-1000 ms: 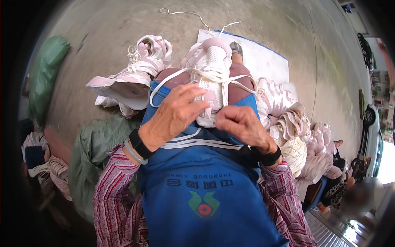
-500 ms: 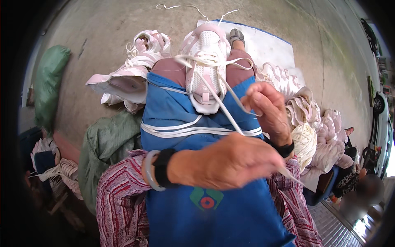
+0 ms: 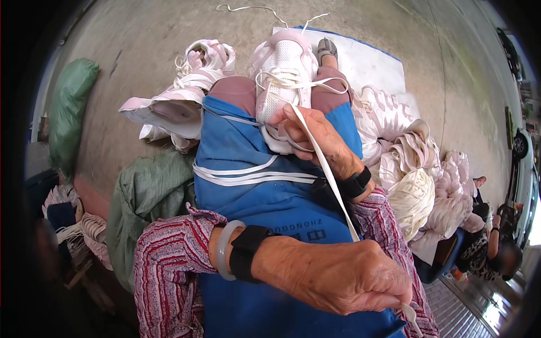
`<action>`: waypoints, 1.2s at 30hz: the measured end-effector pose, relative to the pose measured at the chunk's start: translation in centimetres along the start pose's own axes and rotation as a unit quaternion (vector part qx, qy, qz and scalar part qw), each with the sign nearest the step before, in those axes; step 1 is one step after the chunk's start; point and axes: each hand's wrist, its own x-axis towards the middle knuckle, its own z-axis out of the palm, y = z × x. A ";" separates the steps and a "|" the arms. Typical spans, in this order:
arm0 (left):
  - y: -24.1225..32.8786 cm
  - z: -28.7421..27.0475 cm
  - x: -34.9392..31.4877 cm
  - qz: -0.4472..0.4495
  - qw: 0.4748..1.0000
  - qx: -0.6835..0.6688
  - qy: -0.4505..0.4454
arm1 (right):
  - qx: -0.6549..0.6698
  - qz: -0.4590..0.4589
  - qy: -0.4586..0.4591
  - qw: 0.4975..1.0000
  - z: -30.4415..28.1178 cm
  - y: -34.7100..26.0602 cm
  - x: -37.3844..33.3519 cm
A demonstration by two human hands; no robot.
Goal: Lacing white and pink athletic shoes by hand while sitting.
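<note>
A white and pink shoe upper [image 3: 288,56] of mesh lies across my lap, between my knees. White shoelace [image 3: 324,163] is threaded through it, and one length runs taut from the upper to my left hand. My left hand [image 3: 344,276], crossed over to the right at the lower middle, is closed in a fist round that lace; its tail hangs out below the fingers. My right hand [image 3: 318,135] rests at the near end of the upper. Its thumb and forefinger are closed where the lace leaves the upper, and a thin lace loop shows beneath the fingers.
White laces [image 3: 242,174] lie across my blue apron [image 3: 225,152]. Other pink and white uppers [image 3: 191,84] are piled at the left, with more strung uppers [image 3: 394,118] and a bundle of cream laces [image 3: 414,200] at the right. A green sack [image 3: 73,112] stands far left.
My left hand has moved down and to the right, drawing the lace tight. My right hand has come left onto the near end of the upper.
</note>
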 end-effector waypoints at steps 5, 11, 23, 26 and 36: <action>-0.6 0.0 -0.8 -0.026 0.997 -0.055 -0.037 | 0.160 0.026 -0.018 0.987 -0.9 1.4 2.4; 1.2 -2.6 -2.0 -0.109 0.994 0.017 -0.027 | -0.257 -0.117 0.031 0.959 -0.2 -0.7 0.3; 1.0 -18.4 -9.4 -0.202 0.703 0.513 0.450 | -0.395 -0.133 -0.081 0.905 -1.3 -0.3 -0.8; 0.5 -19.0 -8.0 -0.197 0.679 0.572 0.415 | -0.374 -0.120 -0.075 0.917 -0.8 -0.7 -0.7; -0.6 -19.7 -6.4 -0.181 0.563 0.745 0.308 | -0.425 -0.182 -0.070 0.884 -0.4 0.1 0.0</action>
